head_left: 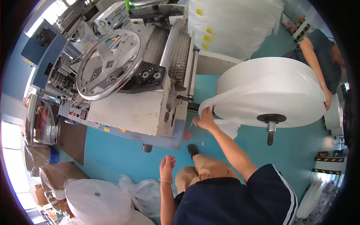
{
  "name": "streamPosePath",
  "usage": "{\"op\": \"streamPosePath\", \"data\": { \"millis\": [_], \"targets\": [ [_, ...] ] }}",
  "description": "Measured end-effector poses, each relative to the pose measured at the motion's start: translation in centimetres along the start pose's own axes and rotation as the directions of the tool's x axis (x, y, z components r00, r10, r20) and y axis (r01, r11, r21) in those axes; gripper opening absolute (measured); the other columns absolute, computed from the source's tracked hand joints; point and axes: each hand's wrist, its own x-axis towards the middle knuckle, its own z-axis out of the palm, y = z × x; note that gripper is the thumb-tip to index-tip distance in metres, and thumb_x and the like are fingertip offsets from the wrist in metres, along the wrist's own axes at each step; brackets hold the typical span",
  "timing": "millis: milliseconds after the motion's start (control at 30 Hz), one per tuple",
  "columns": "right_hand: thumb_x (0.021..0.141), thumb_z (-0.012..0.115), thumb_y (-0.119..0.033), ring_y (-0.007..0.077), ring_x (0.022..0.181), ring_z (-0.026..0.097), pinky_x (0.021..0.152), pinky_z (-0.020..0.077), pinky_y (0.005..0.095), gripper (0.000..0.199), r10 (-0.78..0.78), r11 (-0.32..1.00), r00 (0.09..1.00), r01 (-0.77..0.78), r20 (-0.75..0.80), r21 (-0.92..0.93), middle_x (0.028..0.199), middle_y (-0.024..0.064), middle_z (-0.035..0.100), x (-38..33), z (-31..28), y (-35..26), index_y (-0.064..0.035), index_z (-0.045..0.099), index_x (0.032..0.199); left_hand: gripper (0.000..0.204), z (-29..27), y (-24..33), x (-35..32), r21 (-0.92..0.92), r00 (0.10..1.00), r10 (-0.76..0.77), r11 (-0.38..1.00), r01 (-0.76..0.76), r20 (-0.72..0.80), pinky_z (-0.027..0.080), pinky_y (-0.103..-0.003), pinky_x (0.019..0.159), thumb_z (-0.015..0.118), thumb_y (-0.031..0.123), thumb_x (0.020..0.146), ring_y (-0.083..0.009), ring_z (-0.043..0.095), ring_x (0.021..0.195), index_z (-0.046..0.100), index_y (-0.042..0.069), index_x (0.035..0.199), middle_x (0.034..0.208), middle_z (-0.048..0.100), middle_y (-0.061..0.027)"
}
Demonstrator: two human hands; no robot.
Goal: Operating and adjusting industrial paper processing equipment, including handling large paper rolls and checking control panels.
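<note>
The fingers (206,111) of the right hand (205,120) rest against the loose length of white sheet (229,96), beside the machine's near corner; whether they clamp it or only press it I cannot tell. The hand seems to sit there to steer the slack where it comes away from the large white roll (270,80). That roll stands just right of it, on a metal shaft (270,137) poking through a dark round collar (272,119), presumably there to stop it slipping sideways. At its far right edge, a co-worker's hand (328,98) touches the rim, perhaps to steady it. The left hand (167,165) is empty and held over the floor (112,153), fingers loosely bent and slightly apart, maybe for balance. Farther out, the machine (127,115) carries a steel handwheel (108,63) on top, likely for adjusting by hand, and a knobbly roller (180,56) facing the roll's side.
</note>
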Motion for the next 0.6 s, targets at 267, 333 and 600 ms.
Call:
{"op": "streamPosePath", "data": {
  "millis": [267, 333, 600],
  "targets": [
    [0.077, 0.056, -0.037, 0.0385, 0.091, 0.057, 0.081, 0.046, 0.0417, 0.048, 0.108, 0.992, 0.862, -0.058, 0.495, -0.114, 0.099, 0.0253, 0.058, -5.7, 5.6, 8.2, 0.0031, 0.056, 0.105, 0.032, -8.5, 0.2, 3.4, -0.035, 0.985, -0.11, 0.994, 0.106, -0.133, 0.044, -0.021, 0.062, 0.05, 0.03, 0.09, -0.01, 0.056, 0.075, 0.052, 0.005, 0.11, 0.096, 0.061, -0.0065],
    [0.078, 0.054, -0.038, 0.0377, 0.09, 0.058, 0.079, 0.0461, 0.0435, 0.048, 0.054, 0.977, 0.833, 0.07, 0.551, -0.201, 0.099, 0.0242, 0.059, -8.8, 9.3, 11.9, 0.0029, 0.057, 0.102, 0.031, -9.7, 0.0, 4.6, -0.028, 0.974, -0.206, 0.979, 0.204, -0.09, 0.045, -0.021, 0.059, 0.051, 0.03, 0.089, -0.0095, 0.056, 0.071, 0.053, 0.005, 0.107, 0.094, 0.062, -0.0059],
    [0.081, 0.046, -0.048, 0.0389, 0.088, 0.058, 0.08, 0.0452, 0.0443, 0.052, 0.157, 0.986, 0.831, -0.158, 0.533, -0.044, 0.091, 0.0234, 0.061, -17.8, 19.5, 2.1, 0.0004, 0.063, 0.09, 0.033, -18.3, 5.7, 8.6, 0.122, 0.953, -0.229, 0.971, 0.208, 0.2, 0.044, -0.022, 0.061, 0.053, 0.032, 0.088, -0.011, 0.057, 0.072, 0.054, 0.004, 0.106, 0.094, 0.062, -0.0061]
  ]
}}
